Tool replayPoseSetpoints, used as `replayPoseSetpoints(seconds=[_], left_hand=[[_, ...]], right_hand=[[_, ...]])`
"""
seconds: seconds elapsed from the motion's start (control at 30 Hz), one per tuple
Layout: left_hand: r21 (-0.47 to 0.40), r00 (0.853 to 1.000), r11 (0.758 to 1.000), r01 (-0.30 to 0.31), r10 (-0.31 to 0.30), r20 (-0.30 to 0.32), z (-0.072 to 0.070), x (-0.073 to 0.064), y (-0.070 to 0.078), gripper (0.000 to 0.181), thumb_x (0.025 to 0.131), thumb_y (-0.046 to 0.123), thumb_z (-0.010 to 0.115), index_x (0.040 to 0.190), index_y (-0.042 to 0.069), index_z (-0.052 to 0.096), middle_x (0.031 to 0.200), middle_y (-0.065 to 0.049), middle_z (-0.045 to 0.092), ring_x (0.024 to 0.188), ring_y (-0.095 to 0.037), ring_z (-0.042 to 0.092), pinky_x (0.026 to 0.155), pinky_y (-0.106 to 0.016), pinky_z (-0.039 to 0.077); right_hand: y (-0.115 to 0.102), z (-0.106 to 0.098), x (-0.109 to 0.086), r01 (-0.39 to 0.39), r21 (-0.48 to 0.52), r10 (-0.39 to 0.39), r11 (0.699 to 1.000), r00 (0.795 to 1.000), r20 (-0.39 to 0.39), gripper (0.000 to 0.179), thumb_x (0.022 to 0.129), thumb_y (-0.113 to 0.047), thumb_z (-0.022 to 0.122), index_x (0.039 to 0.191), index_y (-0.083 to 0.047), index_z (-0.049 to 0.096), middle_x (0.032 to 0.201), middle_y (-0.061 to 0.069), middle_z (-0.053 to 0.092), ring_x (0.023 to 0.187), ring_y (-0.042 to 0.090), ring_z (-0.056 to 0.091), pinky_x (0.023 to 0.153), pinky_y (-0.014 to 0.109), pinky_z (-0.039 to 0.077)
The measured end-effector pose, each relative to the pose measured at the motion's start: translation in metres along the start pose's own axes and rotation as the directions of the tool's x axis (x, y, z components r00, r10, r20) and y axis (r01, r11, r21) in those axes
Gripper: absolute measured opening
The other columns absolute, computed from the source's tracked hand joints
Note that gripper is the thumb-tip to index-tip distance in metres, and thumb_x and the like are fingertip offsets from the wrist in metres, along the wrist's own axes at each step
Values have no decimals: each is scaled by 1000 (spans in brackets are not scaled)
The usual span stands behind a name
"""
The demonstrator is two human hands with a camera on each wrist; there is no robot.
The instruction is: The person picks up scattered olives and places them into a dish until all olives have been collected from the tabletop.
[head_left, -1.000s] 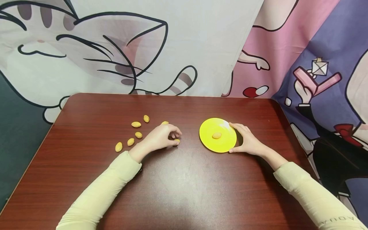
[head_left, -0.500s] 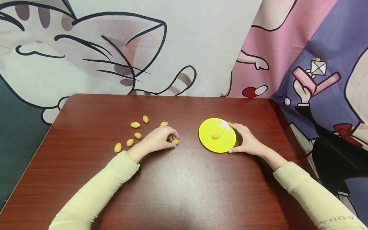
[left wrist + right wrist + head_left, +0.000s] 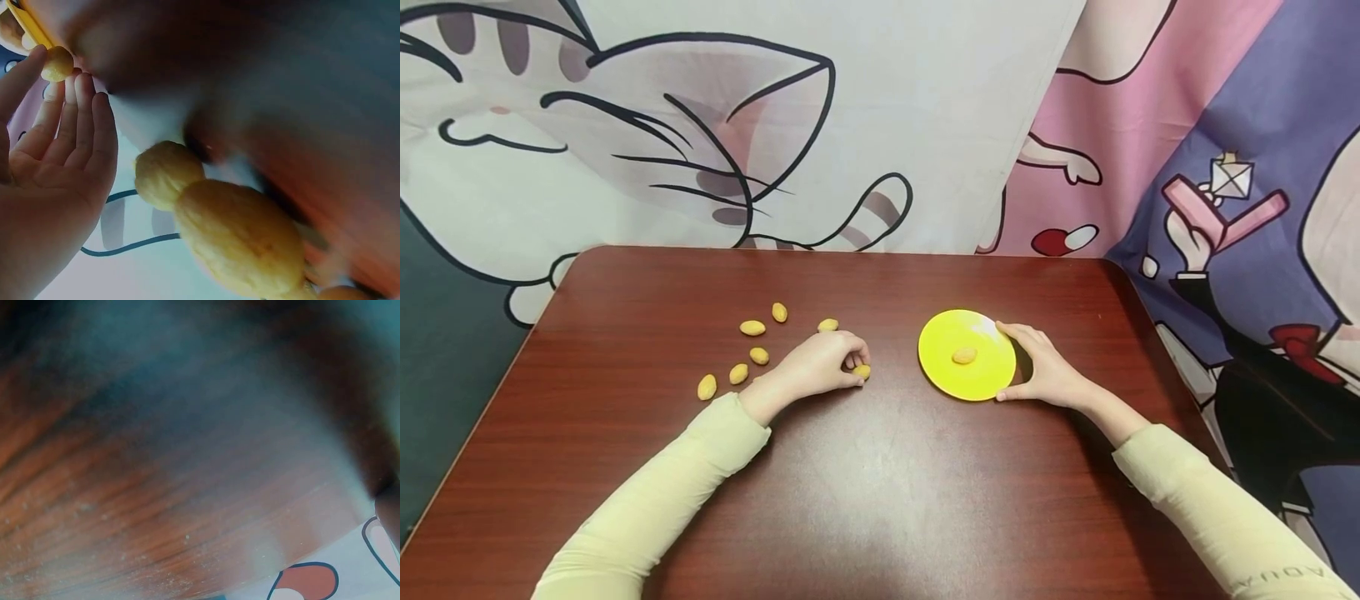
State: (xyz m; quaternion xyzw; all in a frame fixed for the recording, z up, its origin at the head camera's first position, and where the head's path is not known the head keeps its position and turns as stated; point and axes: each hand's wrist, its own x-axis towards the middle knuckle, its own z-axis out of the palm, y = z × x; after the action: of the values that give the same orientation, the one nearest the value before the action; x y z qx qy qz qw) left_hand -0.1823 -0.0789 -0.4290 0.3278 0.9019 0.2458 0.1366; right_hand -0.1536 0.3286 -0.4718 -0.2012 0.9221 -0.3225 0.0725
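Observation:
My left hand (image 3: 823, 362) pinches a small yellow oval nut-like piece (image 3: 862, 372) between thumb and fingertips, low over the table. In the left wrist view this piece (image 3: 59, 64) sits at the thumb tip and the ends of the fingers. A round yellow plate (image 3: 940, 375) lies to the right, bearing one similar piece (image 3: 965, 356) near its middle. With thumb and forefinger spread along the plate's right rim, my right hand (image 3: 1047, 367) holds it. Neither the plate nor the right hand can be made out in the right wrist view.
Several more yellow nut-like pieces lie around the left hand, among them one behind it (image 3: 828, 325) and one far to the left (image 3: 707, 387). The dark red-brown wooden table (image 3: 880, 500) ends at a cartoon-printed cloth (image 3: 955, 125) behind.
A second ago the left-hand piece was mostly covered by the fingers; now more of it shows. The left hand has shifted slightly. The right hand and plate have stayed put.

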Motion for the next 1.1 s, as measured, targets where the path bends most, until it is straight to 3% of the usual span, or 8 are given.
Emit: replayPoseSetpoints(seconds=[0.43, 0.67, 1.1], left_hand=[[-97, 996, 994, -43, 35, -80, 6, 29, 25, 18, 89, 15, 87, 102, 13, 76, 97, -1, 73, 93, -16, 67, 89, -31, 57], [-94, 992, 993, -65, 55, -110, 12, 51, 38, 20, 90, 16, 86, 106, 11, 76, 103, -3, 75, 97, -18, 71, 91, -31, 58], [-93, 995, 995, -46, 37, -96, 23, 89, 56, 21, 93, 15, 83, 112, 8, 76, 107, -6, 76, 100, -20, 70, 94, -31, 58]], right_hand=[[2, 1, 2, -5, -12, 5, 1000, 1000, -3, 119, 67, -27, 101, 162, 0, 36, 161, 26, 41, 148, 47, 31, 117, 71, 28], [1, 0, 1, 14, -8, -14, 1000, 1000, -13, 118, 66, -27, 102, 161, 0, 36, 159, 27, 42, 146, 48, 32, 115, 72, 29], [0, 1, 1, 1, -6, -1, 1000, 1000, -9, 118, 67, -26, 101, 162, 0, 36, 160, 26, 41, 146, 48, 31, 116, 70, 28]])
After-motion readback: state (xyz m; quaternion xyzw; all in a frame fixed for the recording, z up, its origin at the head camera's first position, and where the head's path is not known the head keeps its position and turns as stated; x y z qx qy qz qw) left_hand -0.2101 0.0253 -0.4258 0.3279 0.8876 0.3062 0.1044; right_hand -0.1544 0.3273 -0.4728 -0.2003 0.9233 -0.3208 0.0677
